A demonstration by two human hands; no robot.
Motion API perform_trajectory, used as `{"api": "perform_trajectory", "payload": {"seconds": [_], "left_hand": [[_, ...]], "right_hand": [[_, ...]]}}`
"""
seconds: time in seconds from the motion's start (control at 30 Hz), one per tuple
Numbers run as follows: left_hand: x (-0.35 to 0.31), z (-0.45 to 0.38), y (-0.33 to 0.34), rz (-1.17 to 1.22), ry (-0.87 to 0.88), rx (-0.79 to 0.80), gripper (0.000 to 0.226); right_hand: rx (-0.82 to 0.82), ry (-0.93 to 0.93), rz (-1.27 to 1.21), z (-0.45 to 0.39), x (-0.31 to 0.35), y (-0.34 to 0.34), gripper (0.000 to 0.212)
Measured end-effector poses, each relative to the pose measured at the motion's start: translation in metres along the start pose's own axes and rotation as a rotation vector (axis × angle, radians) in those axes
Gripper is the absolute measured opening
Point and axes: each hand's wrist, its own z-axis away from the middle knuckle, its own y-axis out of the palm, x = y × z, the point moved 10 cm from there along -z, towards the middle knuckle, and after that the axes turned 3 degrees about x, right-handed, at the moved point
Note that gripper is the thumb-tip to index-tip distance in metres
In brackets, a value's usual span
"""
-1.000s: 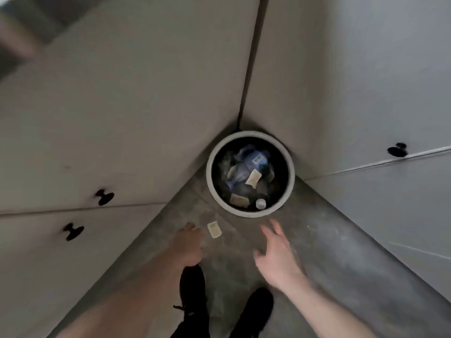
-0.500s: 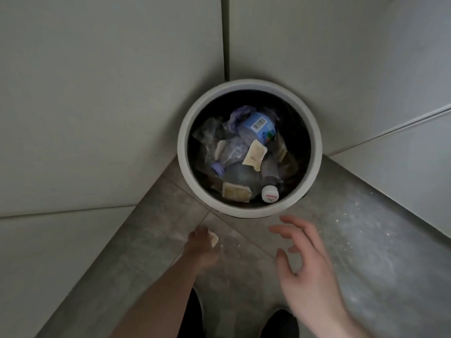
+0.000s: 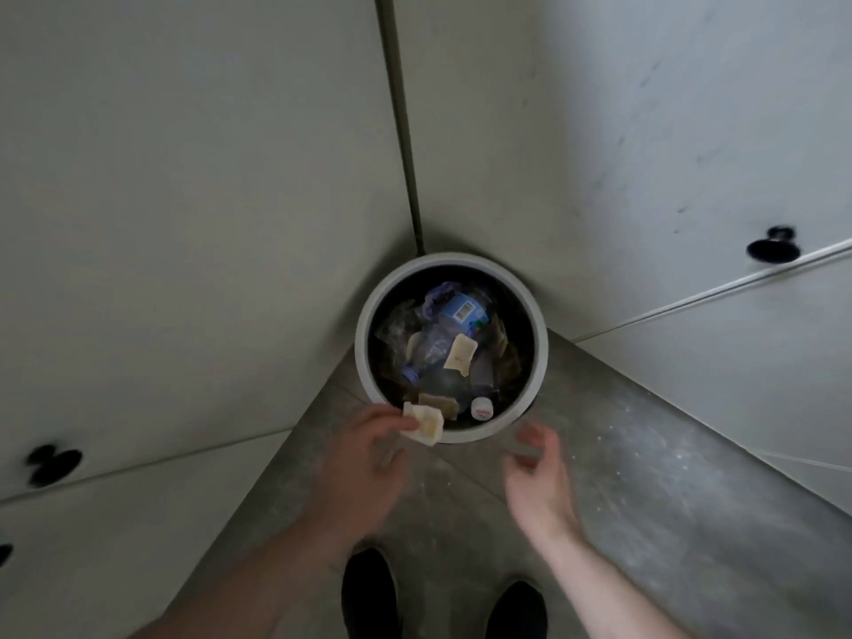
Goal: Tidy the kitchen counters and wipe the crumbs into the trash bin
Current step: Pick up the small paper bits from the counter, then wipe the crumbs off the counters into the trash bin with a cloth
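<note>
A round trash bin (image 3: 543, 348) with a pale rim stands on the floor in the corner between two cabinet fronts. It holds plastic bottles, wrappers and pale bread pieces. My left hand (image 3: 369, 458) pinches a small pale piece of bread (image 3: 426, 424) right at the bin's near rim. My right hand (image 3: 537, 472) hovers beside it over the floor, fingers loosely curled and holding nothing.
Grey cabinet doors with black knobs (image 3: 773, 246) (image 3: 53, 461) close in on the left and right. The grey floor (image 3: 645, 477) has pale crumbs scattered to the right of the bin. My two black shoes (image 3: 369, 588) stand at the bottom.
My left hand picked the bread piece up off the floor and lifted it to the bin's rim. The right hand drew its fingers in. The camera pulled back from the bin.
</note>
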Motion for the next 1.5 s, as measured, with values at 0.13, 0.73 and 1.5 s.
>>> {"api": "perform_trajectory", "payload": {"seconds": [0.13,0.73,1.5], "left_hand": [[0.019,-0.028,-0.023,0.001,-0.203,-0.263,0.041],[0.047,0.098,0.008,0.619,-0.818,-0.069,0.036],[-0.319,0.366,-0.239,0.254,-0.551,0.004,0.025]], "right_hand": [[-0.061,0.139,-0.19,-0.026,-0.007,0.015,0.042],[0.092,0.244,-0.282,0.132,0.023,-0.044,0.037],[0.141,-0.094,0.124,0.461,0.201,-0.283,0.026]]}}
